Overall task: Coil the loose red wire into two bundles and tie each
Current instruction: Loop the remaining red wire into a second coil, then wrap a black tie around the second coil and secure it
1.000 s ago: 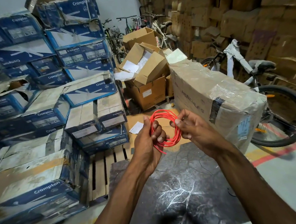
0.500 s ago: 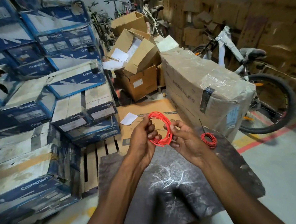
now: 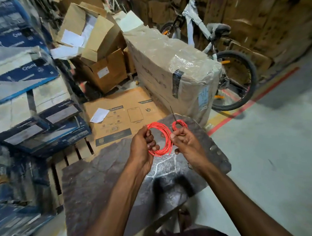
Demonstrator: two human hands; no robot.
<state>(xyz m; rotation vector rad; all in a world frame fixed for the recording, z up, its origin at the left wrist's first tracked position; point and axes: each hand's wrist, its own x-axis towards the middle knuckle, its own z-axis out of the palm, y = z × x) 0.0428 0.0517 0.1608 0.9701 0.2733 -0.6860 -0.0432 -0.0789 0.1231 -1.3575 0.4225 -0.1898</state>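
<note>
Cartons crowded the dark tabletop. Above it, the left hand gripped the red wire coil and the right hand pinched its opposite side, fingers clamped. A smaller bundle lay beyond. Squeezing the loops flat and even before tying would probably serve best.

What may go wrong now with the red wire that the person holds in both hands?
The large coil shows no tie yet; if the left hand or right hand loosens, its loops may spring apart. The small coil lies near the far edge of the table, close to the right hand, so a careless move might push it off.
</note>
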